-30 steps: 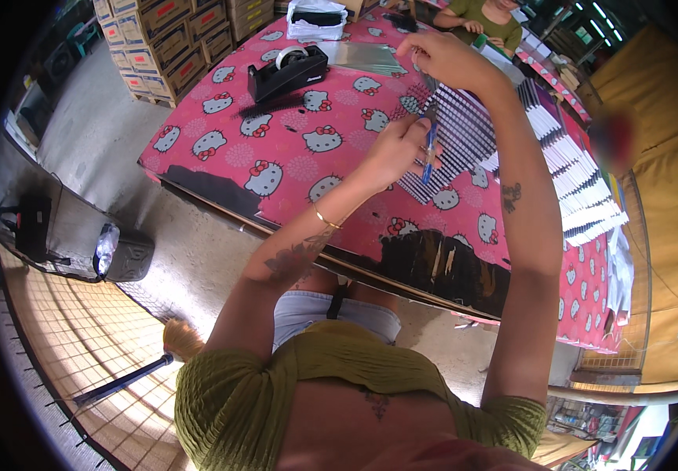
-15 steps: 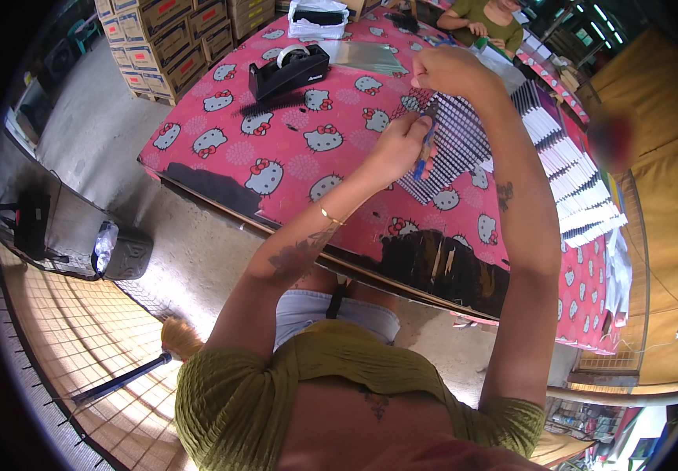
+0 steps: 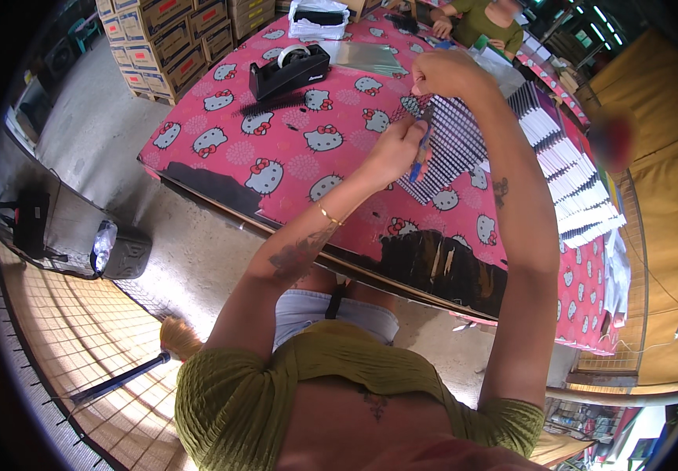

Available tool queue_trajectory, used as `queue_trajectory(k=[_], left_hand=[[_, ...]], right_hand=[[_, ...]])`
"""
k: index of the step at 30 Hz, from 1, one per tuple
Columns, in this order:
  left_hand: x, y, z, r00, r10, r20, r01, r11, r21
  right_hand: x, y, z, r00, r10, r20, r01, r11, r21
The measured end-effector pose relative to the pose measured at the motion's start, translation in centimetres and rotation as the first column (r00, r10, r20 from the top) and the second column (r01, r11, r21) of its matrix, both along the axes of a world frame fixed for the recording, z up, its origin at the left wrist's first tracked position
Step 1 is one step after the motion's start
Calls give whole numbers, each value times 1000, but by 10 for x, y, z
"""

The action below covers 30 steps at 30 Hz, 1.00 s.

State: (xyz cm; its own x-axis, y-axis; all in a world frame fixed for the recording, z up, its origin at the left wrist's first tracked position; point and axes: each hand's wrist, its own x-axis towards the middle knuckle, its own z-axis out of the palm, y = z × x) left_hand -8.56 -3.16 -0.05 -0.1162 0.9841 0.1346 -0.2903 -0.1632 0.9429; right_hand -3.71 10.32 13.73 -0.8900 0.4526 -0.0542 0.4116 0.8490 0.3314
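Observation:
A sheet of small black-and-white striped items (image 3: 455, 149) lies on the pink table cover (image 3: 276, 157) with a white cartoon-cat print. My left hand (image 3: 398, 149) rests on the sheet's near left edge and pinches a thin blue tool that looks like a pen (image 3: 420, 161). My right hand (image 3: 441, 74) is closed at the sheet's far end, gripping its top edge. What lies under my fingers is hidden.
A black tape dispenser (image 3: 288, 71) and a black comb-like strip (image 3: 272, 106) lie at the far left of the table. Stacked striped sheets (image 3: 570, 169) fan out on the right. Another person in green (image 3: 488, 20) sits across. Cardboard boxes (image 3: 154, 35), a broom (image 3: 131, 369) and a black bag (image 3: 29, 224) are on the floor.
My left hand has shifted slightly along the sheet's edge with the blue tool. My right hand stays at the sheet's far end.

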Motion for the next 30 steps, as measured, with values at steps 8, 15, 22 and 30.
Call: queue_trajectory(k=[8, 15, 22, 30], left_hand=[[-2, -2, -2, 996, -4, 93, 11, 997, -70], [-7, 6, -8, 1000, -6, 28, 5, 1000, 26], [2, -5, -14, 997, -19, 81, 23, 999, -44], [-1, 5, -10, 998, 14, 58, -11, 998, -60]], right_hand=[[-6, -13, 0, 999, -35, 19, 35, 999, -11], [-10, -17, 0, 991, -92, 101, 89, 996, 27], [-9, -6, -14, 995, -94, 16, 93, 992, 85], [-15, -12, -15, 987, -40, 155, 35, 999, 29]])
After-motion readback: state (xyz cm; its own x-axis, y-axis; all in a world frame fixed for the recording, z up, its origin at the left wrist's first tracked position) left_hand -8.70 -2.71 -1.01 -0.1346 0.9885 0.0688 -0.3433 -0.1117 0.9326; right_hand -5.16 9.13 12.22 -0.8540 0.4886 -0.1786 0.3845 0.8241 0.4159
